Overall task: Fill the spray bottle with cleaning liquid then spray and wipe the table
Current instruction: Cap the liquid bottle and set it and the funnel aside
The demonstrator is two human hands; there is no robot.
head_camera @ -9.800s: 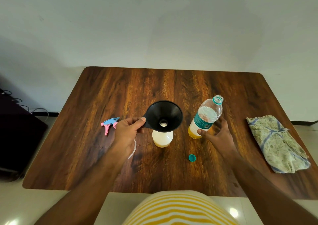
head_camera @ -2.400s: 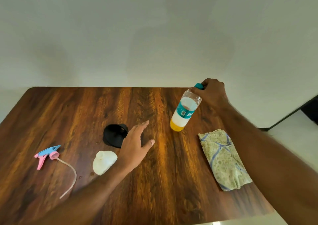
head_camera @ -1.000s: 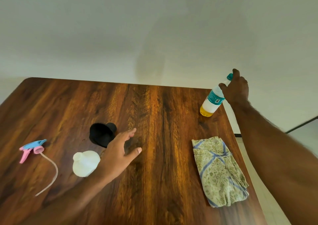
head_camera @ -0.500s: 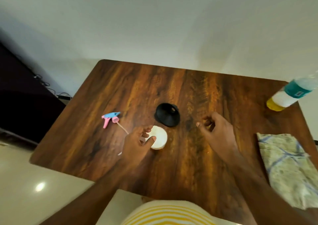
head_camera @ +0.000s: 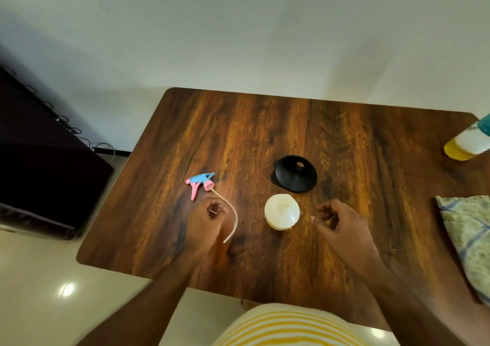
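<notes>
Now the pink-and-blue plastic trigger sprayer head, near the wooden table's left edge, is reached for. Left hand curled over its tube, grip unclear; right hand loosely curled, empty. Tube is best threaded straight into the white round plastic bottle.

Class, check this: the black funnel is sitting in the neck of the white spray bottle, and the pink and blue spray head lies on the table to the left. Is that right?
Not quite. The head view shows the funnel upside down on the table, just behind the spray bottle, not in its neck. The spray head does lie on the table to the left.
</notes>
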